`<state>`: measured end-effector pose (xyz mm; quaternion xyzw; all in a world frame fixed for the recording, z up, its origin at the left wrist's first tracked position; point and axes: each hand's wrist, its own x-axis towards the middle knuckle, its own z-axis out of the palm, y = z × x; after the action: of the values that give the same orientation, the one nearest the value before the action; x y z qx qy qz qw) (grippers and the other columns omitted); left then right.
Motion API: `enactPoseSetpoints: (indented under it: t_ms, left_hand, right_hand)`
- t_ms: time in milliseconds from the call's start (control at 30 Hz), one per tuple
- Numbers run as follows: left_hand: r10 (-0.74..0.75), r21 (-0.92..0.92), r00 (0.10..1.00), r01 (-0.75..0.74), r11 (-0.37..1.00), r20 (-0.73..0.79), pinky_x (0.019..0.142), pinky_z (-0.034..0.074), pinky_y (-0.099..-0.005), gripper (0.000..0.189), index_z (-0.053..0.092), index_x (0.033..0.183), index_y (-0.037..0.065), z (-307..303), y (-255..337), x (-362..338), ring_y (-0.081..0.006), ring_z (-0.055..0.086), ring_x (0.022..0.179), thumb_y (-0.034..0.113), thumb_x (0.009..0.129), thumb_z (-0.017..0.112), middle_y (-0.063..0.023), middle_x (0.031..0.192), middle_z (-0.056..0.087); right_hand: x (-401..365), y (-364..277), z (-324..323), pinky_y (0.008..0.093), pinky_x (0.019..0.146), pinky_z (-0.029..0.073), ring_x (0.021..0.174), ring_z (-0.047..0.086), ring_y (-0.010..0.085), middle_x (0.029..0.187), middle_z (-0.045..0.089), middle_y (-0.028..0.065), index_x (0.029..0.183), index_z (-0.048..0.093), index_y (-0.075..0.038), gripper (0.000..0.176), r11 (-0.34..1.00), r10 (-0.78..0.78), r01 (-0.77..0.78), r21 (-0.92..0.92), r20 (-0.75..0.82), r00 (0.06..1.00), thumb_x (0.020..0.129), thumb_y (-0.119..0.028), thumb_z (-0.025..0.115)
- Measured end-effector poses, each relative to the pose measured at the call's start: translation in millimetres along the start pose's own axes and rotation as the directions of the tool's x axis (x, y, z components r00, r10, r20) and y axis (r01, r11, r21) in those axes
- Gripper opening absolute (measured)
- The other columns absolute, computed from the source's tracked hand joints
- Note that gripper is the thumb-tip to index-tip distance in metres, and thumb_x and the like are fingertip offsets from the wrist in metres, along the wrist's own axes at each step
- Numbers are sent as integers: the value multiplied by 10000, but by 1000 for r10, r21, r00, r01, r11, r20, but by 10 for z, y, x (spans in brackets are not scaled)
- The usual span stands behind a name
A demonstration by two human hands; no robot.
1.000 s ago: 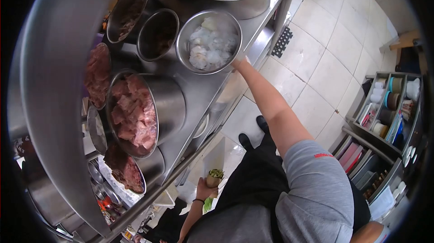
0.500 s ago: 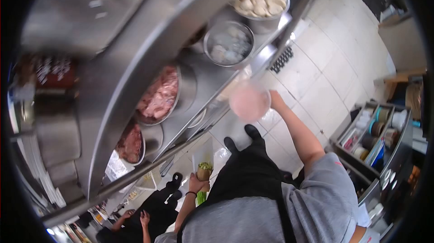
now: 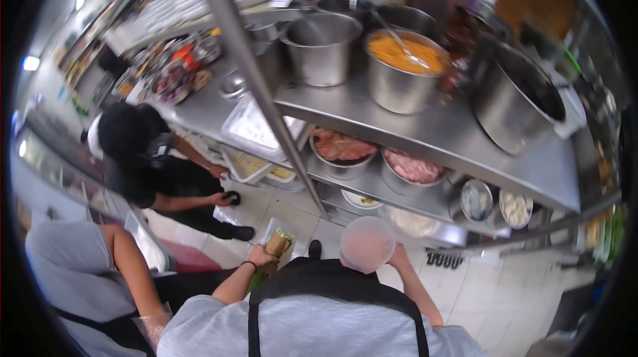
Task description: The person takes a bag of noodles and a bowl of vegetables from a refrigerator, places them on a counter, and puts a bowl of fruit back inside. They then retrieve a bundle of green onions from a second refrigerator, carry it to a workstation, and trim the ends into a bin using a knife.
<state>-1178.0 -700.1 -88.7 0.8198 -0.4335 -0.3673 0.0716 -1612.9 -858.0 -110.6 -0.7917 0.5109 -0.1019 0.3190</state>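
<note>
My left hand (image 3: 264,256), with a dark band at the wrist, is closed round a bundle of green stalks (image 3: 280,242) wrapped in brown paper; the cut ends face up. Close behind the bundle is a flat white piece (image 3: 272,226), partly covered. A round, translucent plastic tub (image 3: 367,244) with a pinkish tint is held up by my right hand (image 3: 399,257) at its right side. The tub hides most of those fingers. Both hands are in front of my body, below the lower steel shelf (image 3: 435,205).
Steel pots (image 3: 325,51) and a pot of orange shreds (image 3: 404,55) stand on the counter. Bowls of raw meat (image 3: 342,146) and small tubs of white food (image 3: 516,209) sit beneath. A co-worker in black (image 3: 159,164) stands left; another person in grey (image 3: 73,264) is nearer.
My view has swung up and left, bringing the counter pots and co-workers into sight. Both hands still hold the bundle and the tub, now closer to my body.
</note>
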Motion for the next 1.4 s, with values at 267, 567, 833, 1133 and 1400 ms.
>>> enactPoseSetpoints:
  t_ms: [267, 567, 833, 1133, 1400]
  left_hand:
    - [-301, -363, 949, 248, 898, -94, 698, 507, -334, 600, 625, 928, 8, 3, -470, -312, -241, 631, 746, 325, 438, 765, -137, 848, 642]
    - [-631, -897, 769, 202, 394, -105, 675, 512, -339, 563, 592, 932, -47, 274, -1348, -369, -246, 617, 743, 186, 455, 777, -130, 865, 624]
    - [-779, -965, 622, 242, 98, 77, 724, 504, -365, 592, 594, 950, -27, 433, -2164, -324, -255, 615, 808, 213, 444, 786, -145, 918, 620]
    - [-905, -986, 425, 163, 44, 29, 754, 493, -341, 621, 600, 991, 7, 379, -2113, -916, -245, 612, 851, 268, 454, 769, -142, 951, 623]
    - [-965, -936, 140, 247, 249, -220, 673, 493, -317, 477, 646, 863, 7, -338, -1872, -1994, -229, 632, 719, 256, 467, 740, -135, 806, 651]
  right_hand:
    - [769, -1184, -28, 405, 731, 461, 874, 583, 357, 888, 622, 185, 891, 649, -101, 406, 990, -117, 97, 104, 201, 973, 665, -436, 603]
    - [1439, -2400, 261, 384, 751, 459, 914, 589, 332, 920, 614, 206, 954, 635, -79, 397, 961, -269, 269, 61, 433, 861, 714, -392, 588]
    - [1991, -3005, 942, 400, 728, 465, 887, 588, 361, 888, 608, 233, 947, 623, -44, 419, 854, -412, 519, -22, 580, 703, 712, -389, 583]
    - [2160, -3911, 1491, 433, 752, 461, 877, 563, 401, 861, 592, 254, 863, 644, -24, 368, 700, -544, 700, 145, 742, 391, 711, -352, 576]
    - [1879, -4562, 2134, 409, 717, 478, 841, 600, 358, 862, 613, 228, 856, 646, -37, 341, 534, -590, 808, 248, 794, 146, 678, -327, 625]
